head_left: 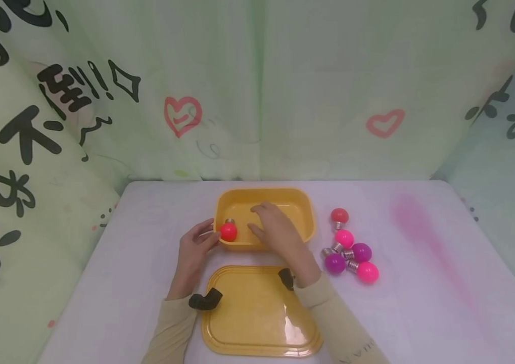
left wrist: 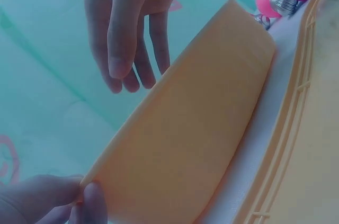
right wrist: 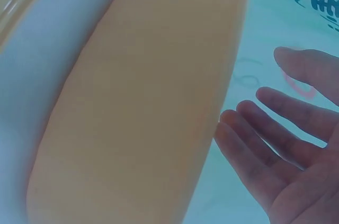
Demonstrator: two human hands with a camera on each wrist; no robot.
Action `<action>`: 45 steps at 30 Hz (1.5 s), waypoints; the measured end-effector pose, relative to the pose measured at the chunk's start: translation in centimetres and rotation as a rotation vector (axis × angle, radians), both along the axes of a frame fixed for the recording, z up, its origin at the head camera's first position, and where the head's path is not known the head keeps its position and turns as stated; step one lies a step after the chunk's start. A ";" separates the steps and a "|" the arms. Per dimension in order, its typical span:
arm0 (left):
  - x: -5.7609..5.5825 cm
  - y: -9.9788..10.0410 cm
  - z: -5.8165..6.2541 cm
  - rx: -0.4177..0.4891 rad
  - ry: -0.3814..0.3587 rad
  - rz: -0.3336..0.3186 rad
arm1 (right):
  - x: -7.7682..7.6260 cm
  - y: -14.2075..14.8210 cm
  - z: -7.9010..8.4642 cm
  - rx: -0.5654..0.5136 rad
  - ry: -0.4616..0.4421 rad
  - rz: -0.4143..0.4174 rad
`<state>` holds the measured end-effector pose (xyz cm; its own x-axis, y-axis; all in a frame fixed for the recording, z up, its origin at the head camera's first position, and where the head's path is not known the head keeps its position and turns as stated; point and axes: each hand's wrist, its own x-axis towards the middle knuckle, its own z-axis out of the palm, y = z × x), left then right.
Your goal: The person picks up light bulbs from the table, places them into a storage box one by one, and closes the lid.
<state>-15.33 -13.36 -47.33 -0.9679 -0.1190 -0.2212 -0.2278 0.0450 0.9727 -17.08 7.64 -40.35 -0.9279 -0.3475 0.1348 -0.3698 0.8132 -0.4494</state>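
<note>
Your beige sleeves [head_left: 173,323] end near black wrist pieces [head_left: 205,299]; your bin [head_left: 264,246] and tray [head_left: 248,318] are plain yellow. You have two red bulbs [head_left: 228,232], two hot-pink bulbs [head_left: 368,272] and two purple bulbs [head_left: 335,263], with silvery bases [head_left: 352,266]. Your whitish tabletop [head_left: 116,303] bears a pink smear [head_left: 421,232]; your pale green curtain [head_left: 312,126] shows black lettering [head_left: 63,88] and red hearts [head_left: 182,120].

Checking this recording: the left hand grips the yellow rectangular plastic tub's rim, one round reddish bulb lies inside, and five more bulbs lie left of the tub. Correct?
Not quite: the head view shows the five round red, pink and purple bulbs with metal bases lying to the right of the yellow rectangular plastic tub. The rest stands.
</note>
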 end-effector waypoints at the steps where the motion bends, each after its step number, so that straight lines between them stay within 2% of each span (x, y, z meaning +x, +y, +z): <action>1: 0.0 0.0 0.0 0.002 0.002 -0.001 | 0.1 0.1 0.1 0.000 0.001 -0.001; 13: -0.2 0.0 -0.1 -0.003 -0.011 0.013 | 0.7 1.7 0.1 -0.011 -0.022 -0.044; 23: -0.1 0.1 -0.1 -0.016 -0.010 0.020 | 1.4 4.2 -0.2 -0.013 0.058 -0.061; 27: -0.1 0.0 -0.2 -0.015 -0.002 0.024 | 1.6 5.1 -0.2 -0.026 0.061 -0.077; 32: -0.2 0.0 -0.2 0.013 0.011 0.018 | 2.0 6.4 -0.2 -0.034 0.042 -0.099; 40: -0.1 0.0 -0.2 0.028 0.016 0.012 | 2.9 8.5 -0.6 -0.071 -0.045 -0.158; 45: -0.1 0.0 -0.2 0.014 0.002 0.016 | 3.4 9.8 -0.9 -0.101 -0.047 -0.166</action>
